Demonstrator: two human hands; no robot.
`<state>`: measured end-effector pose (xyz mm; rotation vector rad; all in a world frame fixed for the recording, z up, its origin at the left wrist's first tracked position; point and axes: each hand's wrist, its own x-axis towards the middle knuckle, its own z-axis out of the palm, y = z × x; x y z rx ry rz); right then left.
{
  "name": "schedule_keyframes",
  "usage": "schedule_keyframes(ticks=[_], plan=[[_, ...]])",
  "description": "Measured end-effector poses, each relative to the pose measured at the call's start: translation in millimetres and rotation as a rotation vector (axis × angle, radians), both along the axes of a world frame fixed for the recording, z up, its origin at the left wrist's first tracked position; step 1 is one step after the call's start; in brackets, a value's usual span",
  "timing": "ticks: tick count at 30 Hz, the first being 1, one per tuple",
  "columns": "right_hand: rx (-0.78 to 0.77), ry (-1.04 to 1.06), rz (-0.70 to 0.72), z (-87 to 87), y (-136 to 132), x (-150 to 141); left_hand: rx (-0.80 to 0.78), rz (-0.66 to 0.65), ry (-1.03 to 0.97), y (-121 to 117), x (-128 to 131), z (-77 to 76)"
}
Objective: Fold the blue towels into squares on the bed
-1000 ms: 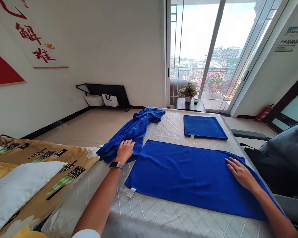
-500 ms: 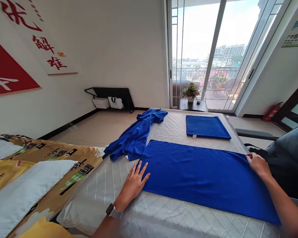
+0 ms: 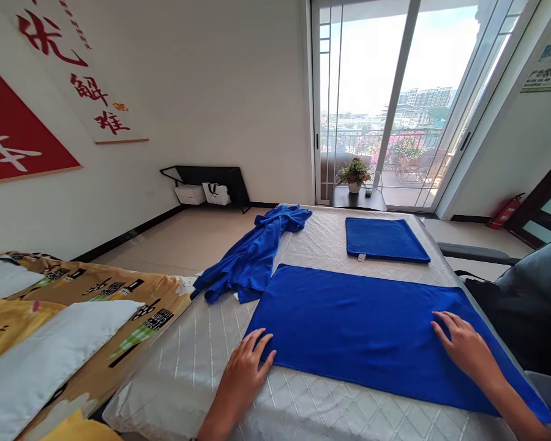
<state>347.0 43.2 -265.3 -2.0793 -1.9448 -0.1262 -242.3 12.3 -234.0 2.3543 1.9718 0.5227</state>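
A blue cloth (image 3: 349,324) lies spread nearly flat across the quilted, light grey mattress (image 3: 312,410). Its lower left corner is under the fingers of my left hand (image 3: 245,370), which rests with fingers extended and holds nothing. Over the right part of the cloth is my right hand (image 3: 463,346), fingers stretched out and nothing gripped. Whether its palm touches the fabric I cannot tell. A crumpled blue cloth (image 3: 252,257) lies beyond my left hand. Farther back on the right sits a neatly folded blue cloth (image 3: 386,239) with a white tag.
To the left is a brown patterned bed cover (image 3: 119,288) with a white pillow (image 3: 64,355). A dark bag (image 3: 532,306) stands at the right edge. Beyond the mattress are a flower pot (image 3: 354,177) on a small table and a sliding glass door.
My right hand has let go of the cloth's far right edge and moved left and nearer, over the cloth. My left hand has slid slightly nearer along the left edge.
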Motion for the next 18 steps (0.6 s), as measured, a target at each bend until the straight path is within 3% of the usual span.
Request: schedule_keyframes(ticks=[5,11,15,18], plan=[[0.011,-0.022,0.084,-46.9,-81,-6,-0.001,0.012,-0.051,-8,1,0.4],[-0.032,0.011,0.026,-61.3,-108,22,-0.022,0.008,-0.007,-17,-7,-3.4],[-0.023,0.03,-0.027,-49.5,-93,12,-0.049,0.011,0.03,-14,-13,8.9],[-0.007,0.009,0.006,-15.3,-53,-37,0.006,-0.023,0.03,18,0,31.9]])
